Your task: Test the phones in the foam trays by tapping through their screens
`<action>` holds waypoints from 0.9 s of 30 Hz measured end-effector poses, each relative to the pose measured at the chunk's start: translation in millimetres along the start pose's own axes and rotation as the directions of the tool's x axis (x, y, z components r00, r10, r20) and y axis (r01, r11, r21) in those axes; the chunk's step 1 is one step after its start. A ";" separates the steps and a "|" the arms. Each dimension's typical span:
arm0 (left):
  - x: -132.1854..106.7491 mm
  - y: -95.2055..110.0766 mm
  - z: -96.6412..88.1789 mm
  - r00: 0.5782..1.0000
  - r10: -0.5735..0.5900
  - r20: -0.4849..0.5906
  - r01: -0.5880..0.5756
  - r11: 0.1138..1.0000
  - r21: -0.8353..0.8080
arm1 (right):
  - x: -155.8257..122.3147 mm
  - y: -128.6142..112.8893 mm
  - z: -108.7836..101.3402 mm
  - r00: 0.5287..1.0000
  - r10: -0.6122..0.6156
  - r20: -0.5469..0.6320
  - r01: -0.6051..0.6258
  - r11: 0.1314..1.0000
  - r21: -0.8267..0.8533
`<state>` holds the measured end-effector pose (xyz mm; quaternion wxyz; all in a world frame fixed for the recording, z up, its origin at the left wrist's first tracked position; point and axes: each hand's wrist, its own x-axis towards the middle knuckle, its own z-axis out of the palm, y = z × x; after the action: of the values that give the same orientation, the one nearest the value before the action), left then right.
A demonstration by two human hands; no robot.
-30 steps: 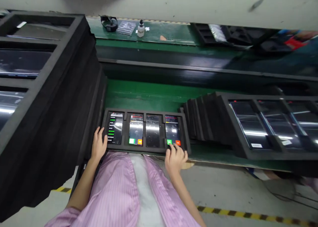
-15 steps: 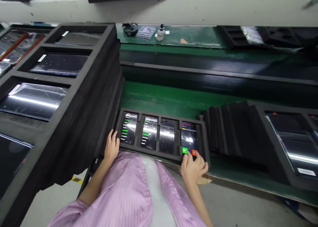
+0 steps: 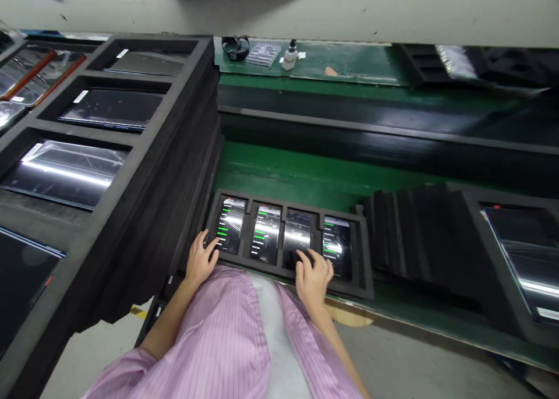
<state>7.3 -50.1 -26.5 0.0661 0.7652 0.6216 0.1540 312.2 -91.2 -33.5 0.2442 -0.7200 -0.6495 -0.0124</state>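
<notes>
Several smartphones lie face up in a black foam tray [image 3: 279, 269] in front of me. The leftmost phone [image 3: 232, 218], the second phone [image 3: 266, 227] and the rightmost phone [image 3: 339, 236] show lists with green lines. Dark is the screen of the third phone [image 3: 298, 230]. My left hand [image 3: 201, 260] is open at the tray's left front corner, a finger reaching the lower edge of the leftmost phone. My right hand [image 3: 313, 275] holds nothing, its fingers apart over the lower part of the third phone; whether they touch the glass I cannot tell.
A tall stack of foam trays [image 3: 174, 137] with phones on top rises at the left. More stacked trays [image 3: 410, 230] and a large phone [image 3: 524, 253] are at the right. Beyond lies a dark conveyor belt [image 3: 332, 110]; a small bottle [image 3: 290, 56] stands behind it.
My right hand has moved left from the rightmost phone to the third one. The rightmost screen changed from red and green buttons to a list. My left hand's finger has moved onto the leftmost phone.
</notes>
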 end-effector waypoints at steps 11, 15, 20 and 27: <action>-1.3 -2.1 4.2 1.000 0.016 0.017 -0.017 0.998 0.055 | 13.8 -37.1 13.1 0.964 -0.175 0.198 0.170 0.984 0.045; -1.9 -3.4 5.6 0.999 -0.023 0.034 0.021 0.999 0.041 | 18.2 -43.7 15.9 0.951 -0.159 0.267 0.158 0.987 0.026; -1.3 -1.8 2.0 0.995 -0.081 0.063 0.081 0.997 -0.001 | 13.7 -35.8 9.8 0.961 -0.136 0.240 0.123 0.990 0.069; 8.8 12.8 -8.1 0.981 -0.180 0.077 0.186 0.980 -0.076 | -21.5 26.4 -14.7 0.990 0.138 -0.015 -0.139 0.990 -0.020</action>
<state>18.2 -45.1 -13.8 0.1331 0.7063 0.6798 0.1460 338.1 -117.6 -36.6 0.2414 -0.7658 -0.5961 -0.0073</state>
